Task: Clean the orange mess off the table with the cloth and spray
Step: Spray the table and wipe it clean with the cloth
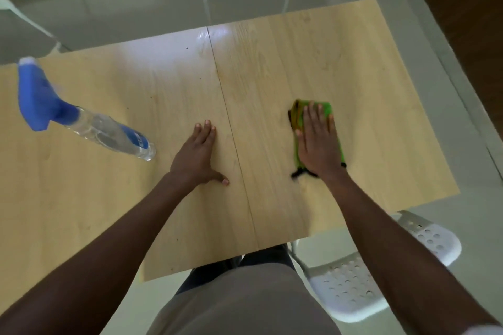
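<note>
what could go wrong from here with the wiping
The green cloth under the flat right hand already carries an orange stain at its far left corner, so further strokes might smear residue back onto the table. The spray bottle stands within reach of the left hand, which rests flat on the wood; a wide sweep could knock it over.

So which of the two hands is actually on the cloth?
The right hand: it lies flat on the green cloth, right of the table's seam. The left hand rests flat on bare wood, nearer the spray bottle.
</note>
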